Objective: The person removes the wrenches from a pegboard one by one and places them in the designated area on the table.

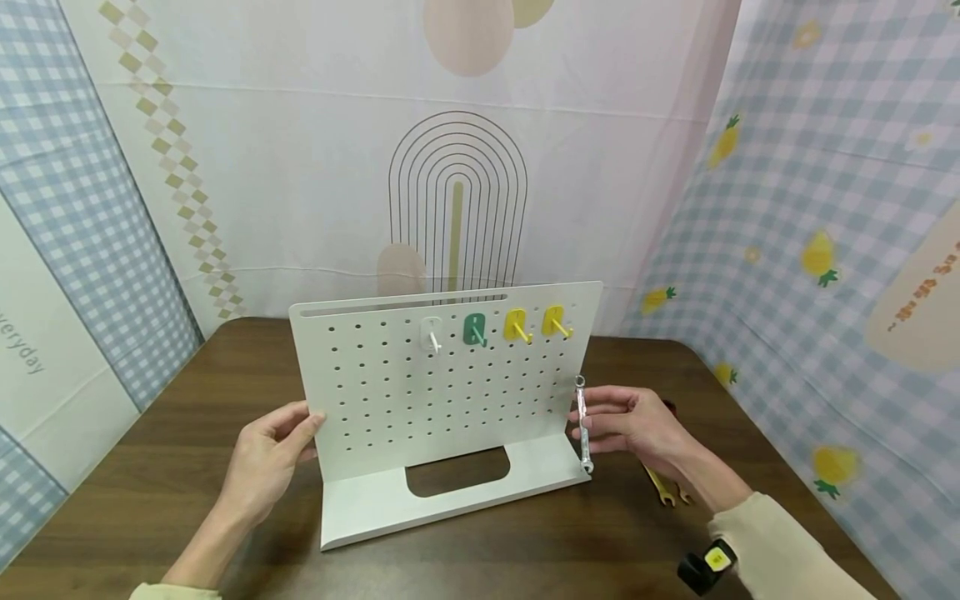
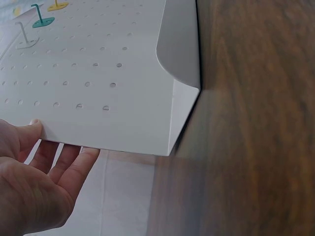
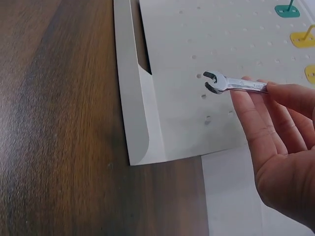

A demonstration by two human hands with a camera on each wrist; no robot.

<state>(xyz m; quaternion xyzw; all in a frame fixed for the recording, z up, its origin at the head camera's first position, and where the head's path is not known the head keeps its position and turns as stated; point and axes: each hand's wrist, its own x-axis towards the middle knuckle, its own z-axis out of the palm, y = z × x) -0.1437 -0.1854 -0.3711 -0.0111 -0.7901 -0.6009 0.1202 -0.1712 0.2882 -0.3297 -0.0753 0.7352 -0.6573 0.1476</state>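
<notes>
A white pegboard stand (image 1: 442, 408) stands upright on the table, with a white hook (image 1: 431, 333), a green hook (image 1: 475, 330) and two yellow hooks (image 1: 517, 326) along its upper rows. At the board's left edge my left hand (image 1: 262, 458) grips it, thumb on the front face and fingers behind. Beside the right edge, my right hand (image 1: 637, 425) pinches a silver combination wrench (image 1: 583, 425) between thumb and fingers. The wrench hangs upright, ring end up. In the right wrist view its open end (image 3: 216, 82) points away from the hand, in front of the board.
Behind my right wrist lie yellow wrenches (image 1: 662, 487) on the brown wooden table (image 1: 525, 533), partly hidden by the arm. Patterned cloth (image 1: 315, 183) hangs behind and at both sides of the table. A black device with a yellow label (image 1: 717, 557) sits at the right sleeve.
</notes>
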